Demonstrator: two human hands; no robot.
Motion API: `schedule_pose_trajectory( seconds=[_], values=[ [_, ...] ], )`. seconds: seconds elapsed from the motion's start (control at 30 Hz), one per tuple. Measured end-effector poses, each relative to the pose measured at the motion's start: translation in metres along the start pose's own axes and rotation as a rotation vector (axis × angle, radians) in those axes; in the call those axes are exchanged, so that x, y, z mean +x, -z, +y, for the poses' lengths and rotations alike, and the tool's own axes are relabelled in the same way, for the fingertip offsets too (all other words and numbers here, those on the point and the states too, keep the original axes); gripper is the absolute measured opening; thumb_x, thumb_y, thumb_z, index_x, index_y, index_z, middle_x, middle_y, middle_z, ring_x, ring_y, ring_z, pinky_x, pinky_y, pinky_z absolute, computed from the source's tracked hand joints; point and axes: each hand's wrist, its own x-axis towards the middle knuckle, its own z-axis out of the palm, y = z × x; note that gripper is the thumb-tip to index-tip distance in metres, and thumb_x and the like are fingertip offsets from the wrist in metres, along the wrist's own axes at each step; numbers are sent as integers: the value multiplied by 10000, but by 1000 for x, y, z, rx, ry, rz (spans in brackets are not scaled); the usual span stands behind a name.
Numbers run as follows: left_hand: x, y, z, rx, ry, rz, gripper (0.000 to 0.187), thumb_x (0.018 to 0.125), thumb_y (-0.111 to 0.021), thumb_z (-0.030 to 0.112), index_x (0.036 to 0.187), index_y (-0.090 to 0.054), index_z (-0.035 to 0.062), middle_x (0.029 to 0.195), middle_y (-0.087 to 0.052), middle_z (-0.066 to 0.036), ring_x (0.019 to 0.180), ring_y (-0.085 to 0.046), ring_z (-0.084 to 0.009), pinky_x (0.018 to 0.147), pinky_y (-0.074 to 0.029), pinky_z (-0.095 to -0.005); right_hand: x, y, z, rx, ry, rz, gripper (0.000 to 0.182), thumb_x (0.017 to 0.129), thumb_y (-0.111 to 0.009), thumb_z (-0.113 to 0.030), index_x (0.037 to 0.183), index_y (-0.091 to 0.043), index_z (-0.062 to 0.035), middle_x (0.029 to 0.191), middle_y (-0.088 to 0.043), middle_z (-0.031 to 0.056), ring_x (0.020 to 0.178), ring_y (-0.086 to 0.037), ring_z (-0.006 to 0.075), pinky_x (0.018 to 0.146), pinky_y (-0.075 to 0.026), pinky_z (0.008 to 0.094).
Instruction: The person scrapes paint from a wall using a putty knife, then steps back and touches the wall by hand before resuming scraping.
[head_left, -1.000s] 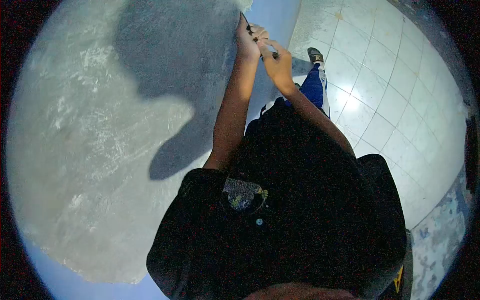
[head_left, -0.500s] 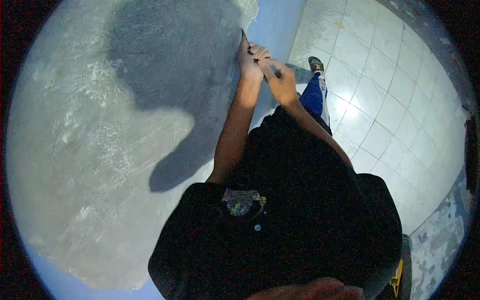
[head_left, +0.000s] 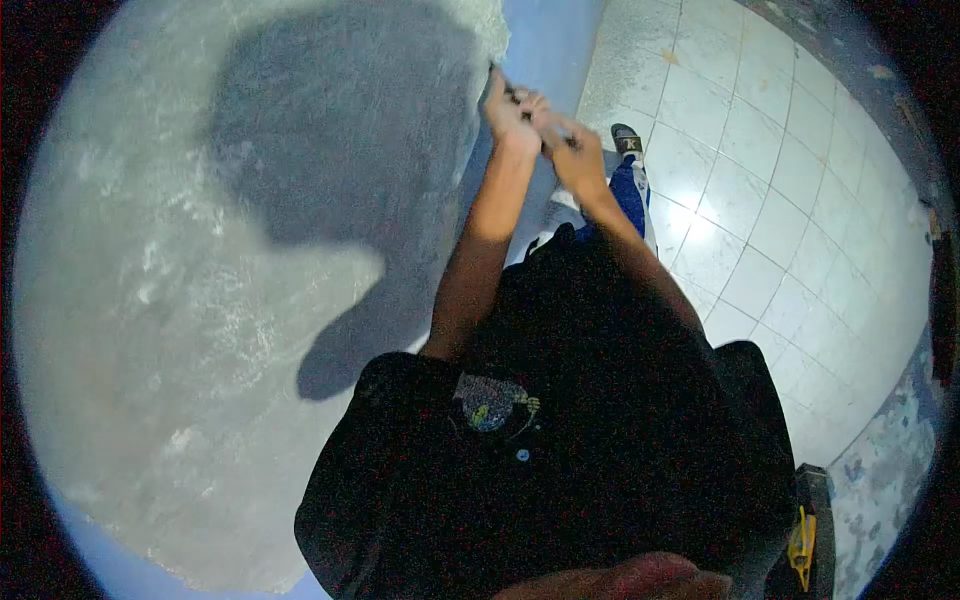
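Observation:
My left hand is raised near the edge of the grey wall patch, its fingers wrapped round a dark, thin tool with a narrow end showing past the thumb. Most of this tool is hidden by the fingers, so its kind does not show. My right hand meets the left one from the right, with curled fingers smeared by motion. Whether it grips the same dark tool or only touches it, I cannot make out.
A blue-painted strip borders the grey patch. Pale floor tiles lie to the right, where my sandalled foot stands. At the lower right is a dark object with a yellow part. My head's shadow falls on the wall.
Both hands have shifted slightly to the right in view, still together at the dark tool. The right hand's fingers have curled in closer and blurred. The whole view has tilted a little.

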Motion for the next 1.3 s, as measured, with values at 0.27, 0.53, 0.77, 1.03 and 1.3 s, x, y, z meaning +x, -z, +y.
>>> schedule_pose_trajectory(
  seconds=[0.27, 0.53, 0.77, 1.03, 1.3],
  values=[
    [-2, 5, 5, -103, 96, -95, 413, 826, -519, 434, 623, -348, 117, 514, -371, 1, 403, -320, -117, 370, -277, -232, -10, 3, -13, 26, -85, -66, 191, 820, -568, -170, 944, -628, -37, 681, -545, -13, 555, -445, 53, 501, -377, 208],
    [0, 14, 7, -11, 74, -93, 398, 816, -535, 426, 629, -373, 113, 512, -354, 25, 402, -301, -107, 371, -260, -233, -7, -9, -5, -6, 13, 3, 187, 840, -546, -156, 948, -617, -22, 646, -516, -24, 553, -419, 32, 479, -336, 186],
    [-11, 22, 12, -106, 83, -146, 434, 819, -516, 448, 575, -353, 128, 499, -365, -3, 378, -322, -124, 361, -283, -256, -24, -10, -3, 97, -75, -48, 203, 829, -566, -176, 947, -619, -20, 652, -508, -31, 546, -410, 35, 480, -328, 185],
    [-19, 14, 7, -86, 68, 11, 397, 807, -541, 428, 657, -351, 113, 534, -367, -2, 402, -330, -122, 359, -270, -258, -22, 0, -8, 141, -83, -79, 221, 820, -592, -218, 945, -628, -40, 645, -495, -34, 550, -404, 39, 464, -303, 193],
    [-11, 9, 4, -71, 25, 26, 358, 824, -520, 398, 672, -376, 107, 545, -384, -10, 426, -359, -131, 380, -258, -259, -14, -1, -1, 102, -143, -53, 209, 821, -589, -215, 921, -633, -37, 676, -539, -15, 552, -426, 47, 483, -347, 186]
  ],
)
